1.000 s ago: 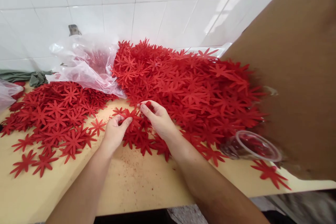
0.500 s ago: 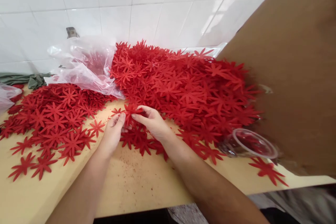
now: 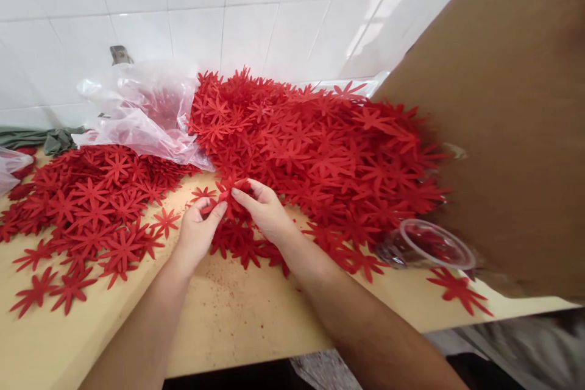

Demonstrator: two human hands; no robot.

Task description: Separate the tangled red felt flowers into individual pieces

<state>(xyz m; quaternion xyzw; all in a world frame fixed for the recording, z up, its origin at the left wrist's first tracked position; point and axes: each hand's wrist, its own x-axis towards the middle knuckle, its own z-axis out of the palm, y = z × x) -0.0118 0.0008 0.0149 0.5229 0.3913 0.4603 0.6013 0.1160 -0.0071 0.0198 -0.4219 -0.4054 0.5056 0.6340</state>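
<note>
Pinching a red flower-shaped cutout (image 3: 227, 195) from both sides, bare-handed, at a pale yellow table (image 3: 256, 323). Held in front of the body, between left hand (image 3: 200, 228) and right hand (image 3: 267, 210), over a low cluster (image 3: 242, 244) of matching pieces. Gripped on the left between thumb and forefinger, thumb slanting up and to the right, back of the hand turned outward, remaining fingers curled and mostly hidden. Gripped likewise on the right, thumb pointing left across the near side, forefinger bent behind, other fingers tucked largely out of sight. Brought close together at the thumb tips, only a little apart. Angled inward from the lower edge: left forearm (image 3: 146, 311) on the steeper slant, right forearm (image 3: 338, 298) on the longer, flatter one, wrists nearly straight. Piled behind and to the right, in a large heap (image 3: 311, 140) beside a brown cardboard panel (image 3: 512, 134), more red cutouts. Spread to the left, in a smaller heap (image 3: 91, 201), in front of a crumpled translucent bag (image 3: 141, 128). Seen at right, near the panel: a clear plastic tub (image 3: 393, 253) and a lone cutout (image 3: 459, 292).
</note>
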